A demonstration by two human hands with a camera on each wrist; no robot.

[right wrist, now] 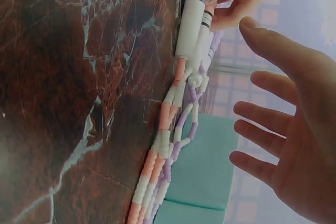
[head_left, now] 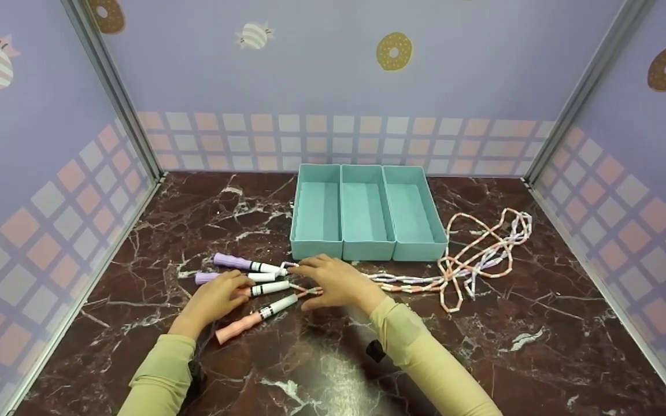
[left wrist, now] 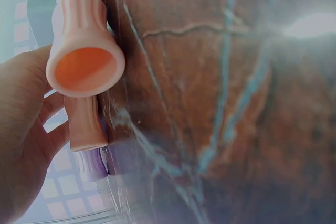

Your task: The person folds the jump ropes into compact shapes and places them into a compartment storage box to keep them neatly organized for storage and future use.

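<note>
A pink-and-white beaded jump rope and a purple-and-white one lie on the table, their handles together at the left. My left hand pinches the upper pink handle, its far end covered by the fingers. The lower pink handle lies slanted, nearer me. Two purple handles rest just beyond the left hand. Over the cords beside the handles hovers my right hand; in the right wrist view its fingers are spread, apart from the beads.
A teal organizer with three open compartments stands beyond the hands. Looped cords spread over the dark marbled table to its right. Patterned panels close off the back and both sides.
</note>
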